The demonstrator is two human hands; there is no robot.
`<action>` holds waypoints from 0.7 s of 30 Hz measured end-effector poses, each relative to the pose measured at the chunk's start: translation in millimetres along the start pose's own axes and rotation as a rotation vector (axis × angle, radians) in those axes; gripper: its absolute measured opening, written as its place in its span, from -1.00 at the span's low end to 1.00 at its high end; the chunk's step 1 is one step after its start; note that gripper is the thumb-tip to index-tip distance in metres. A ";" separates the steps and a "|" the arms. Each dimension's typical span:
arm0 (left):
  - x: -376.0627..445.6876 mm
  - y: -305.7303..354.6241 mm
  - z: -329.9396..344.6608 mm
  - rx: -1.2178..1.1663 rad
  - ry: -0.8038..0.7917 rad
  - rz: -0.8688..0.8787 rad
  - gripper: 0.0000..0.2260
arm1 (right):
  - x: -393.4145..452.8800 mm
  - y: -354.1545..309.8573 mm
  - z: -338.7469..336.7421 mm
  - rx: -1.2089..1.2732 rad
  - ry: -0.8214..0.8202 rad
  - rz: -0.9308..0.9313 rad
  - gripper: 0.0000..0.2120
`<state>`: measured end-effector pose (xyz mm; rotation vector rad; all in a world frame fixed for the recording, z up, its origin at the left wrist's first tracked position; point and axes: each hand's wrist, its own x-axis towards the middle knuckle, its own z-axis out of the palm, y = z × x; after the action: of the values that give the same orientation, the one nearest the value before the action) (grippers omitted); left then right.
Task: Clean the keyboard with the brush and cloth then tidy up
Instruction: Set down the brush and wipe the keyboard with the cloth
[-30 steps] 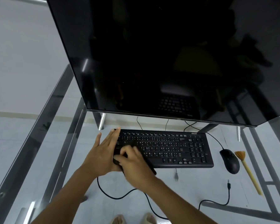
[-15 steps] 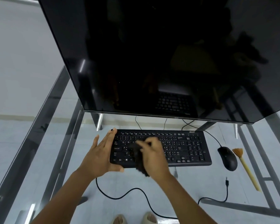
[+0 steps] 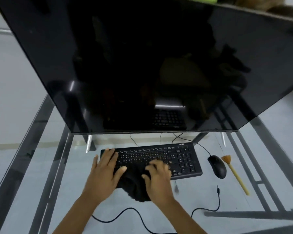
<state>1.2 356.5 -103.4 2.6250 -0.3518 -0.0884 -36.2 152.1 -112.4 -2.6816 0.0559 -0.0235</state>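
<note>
Right hand (image 3: 156,177) curled on dark cloth (image 3: 136,183) over keyboard (image 3: 181,159) middle; left hand (image 3: 102,168) flat, fingers straight, bracing its end. Could drag loose cloth edge, snag keycaps, shove keyboard sideways.

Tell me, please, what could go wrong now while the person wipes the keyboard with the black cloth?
1. The black cloth hangs over the front edge of the keyboard; its loose end might snag the black cable below.
2. The right hand grips the cloth near the number pad; a wide stroke could knock the mouse or the brush.
3. The left hand lies flat on the keyboard's left end only, so it may slide on the glass desk.
</note>
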 end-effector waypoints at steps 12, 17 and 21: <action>51.6 186.6 -3.4 -1.290 -0.473 -0.284 -0.72 | -13.5 86.2 -178.7 0.747 0.135 0.322 -0.86; 84.1 290.8 17.7 -1.443 -0.698 -0.194 -0.59 | -25.7 169.3 -248.4 0.722 0.362 0.433 -0.85; 96.5 369.1 59.7 -1.290 -0.705 -0.191 -0.62 | -40.0 243.3 -285.5 0.587 0.346 0.540 -0.83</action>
<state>1.3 -9.5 19.8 1.2626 -0.1570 -0.9561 -92.2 -190.5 35.3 -1.9775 0.7527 -0.2861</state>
